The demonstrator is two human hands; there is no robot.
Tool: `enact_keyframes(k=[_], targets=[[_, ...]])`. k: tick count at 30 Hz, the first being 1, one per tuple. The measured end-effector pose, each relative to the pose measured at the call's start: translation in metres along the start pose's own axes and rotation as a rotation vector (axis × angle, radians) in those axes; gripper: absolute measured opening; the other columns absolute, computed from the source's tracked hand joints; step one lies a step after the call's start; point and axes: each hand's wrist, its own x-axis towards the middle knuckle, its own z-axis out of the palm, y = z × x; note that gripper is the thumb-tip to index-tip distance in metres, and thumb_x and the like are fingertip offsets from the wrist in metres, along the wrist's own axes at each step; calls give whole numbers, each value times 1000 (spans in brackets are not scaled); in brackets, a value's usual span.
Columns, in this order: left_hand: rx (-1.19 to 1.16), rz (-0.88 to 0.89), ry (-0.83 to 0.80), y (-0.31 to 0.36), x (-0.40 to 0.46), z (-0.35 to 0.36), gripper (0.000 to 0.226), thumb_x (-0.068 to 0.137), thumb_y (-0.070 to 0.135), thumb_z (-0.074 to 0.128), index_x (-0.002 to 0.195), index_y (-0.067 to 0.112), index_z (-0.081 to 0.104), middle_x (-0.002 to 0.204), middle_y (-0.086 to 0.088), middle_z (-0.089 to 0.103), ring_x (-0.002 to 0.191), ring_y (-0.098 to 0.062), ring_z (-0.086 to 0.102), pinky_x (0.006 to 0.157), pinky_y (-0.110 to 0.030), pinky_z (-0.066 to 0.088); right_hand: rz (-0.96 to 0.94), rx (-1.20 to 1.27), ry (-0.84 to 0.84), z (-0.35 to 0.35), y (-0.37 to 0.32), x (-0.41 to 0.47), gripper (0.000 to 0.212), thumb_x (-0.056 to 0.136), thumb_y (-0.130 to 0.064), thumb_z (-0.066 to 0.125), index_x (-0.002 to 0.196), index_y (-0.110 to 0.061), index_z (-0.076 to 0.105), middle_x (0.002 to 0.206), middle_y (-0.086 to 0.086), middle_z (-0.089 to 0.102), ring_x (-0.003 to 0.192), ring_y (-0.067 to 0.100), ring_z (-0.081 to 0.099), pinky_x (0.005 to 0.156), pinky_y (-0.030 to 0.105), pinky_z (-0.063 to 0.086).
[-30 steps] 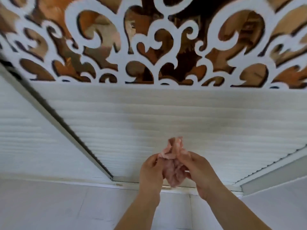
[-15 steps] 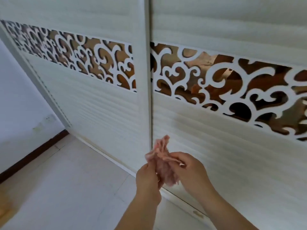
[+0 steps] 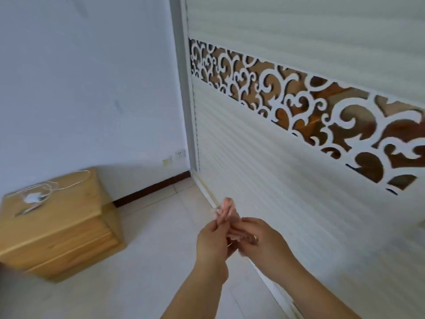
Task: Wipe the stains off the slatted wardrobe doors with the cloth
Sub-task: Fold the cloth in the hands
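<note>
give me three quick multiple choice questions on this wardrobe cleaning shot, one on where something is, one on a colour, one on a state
1. Where is the wooden nightstand?
A. on the floor left of the wardrobe door
B. inside the wardrobe
C. right of both hands

2. What colour is the cloth?
A. blue
B. pink
C. black

3. What is the cloth's state?
A. spread flat on the slats
B. lying on the floor
C. bunched up, held by the left hand and right hand

Answers:
1. A, it stands against the wall at the frame's lower left.
2. B, the bundle above the fingers is pale pink.
3. C, both hands grip it in front of the door, apart from the slats.
</note>
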Motion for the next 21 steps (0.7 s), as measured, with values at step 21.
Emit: enact_keyframes(k=[21], targets=[[-388,145,617,155,178,-160,16,94,7,51,98,8,66,83,-12,66,74,-22,63,65,-32,54,-555,-125,-406,138,-109,297,22,93,-31,52,111,-34,64,96,-14,59,87,7,55,74,36,50]])
